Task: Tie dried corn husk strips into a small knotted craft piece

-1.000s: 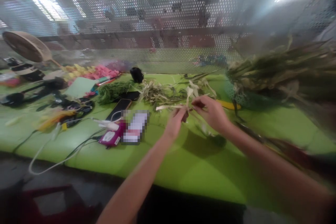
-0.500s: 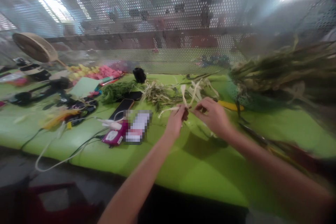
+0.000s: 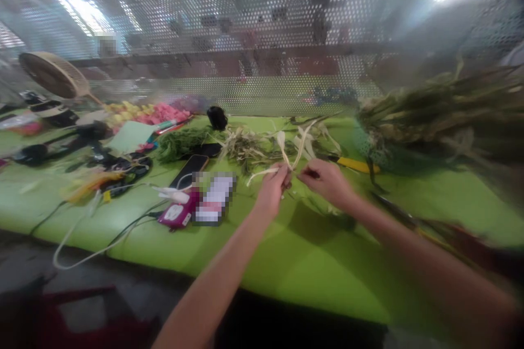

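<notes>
Over the middle of the green table [image 3: 286, 272], my left hand [image 3: 275, 185] pinches the base of a pale dried-leaf piece [image 3: 281, 143], whose strips fan upward and to the left. Just to its right is my right hand [image 3: 325, 179], its fingers pressed together near the base of the strips; what they hold, if anything, is too small to make out. A pile of dried pale strips and stems [image 3: 243, 144] lies beyond my hands. The yellow handle of a tool [image 3: 358, 164] rests to the right of my right hand.
Left of my hands are a phone with a lit screen [image 3: 215, 199], a dark phone [image 3: 191, 170], a magenta device [image 3: 178, 214] with cables, and green foliage [image 3: 180, 144]. A fan [image 3: 53, 75] stands at far left. A large bundle of dried stalks [image 3: 446, 109] is at right.
My right hand has shifted slightly down and left, its fingers curled more closely. The upright strip in my left hand has tipped a little to the left.
</notes>
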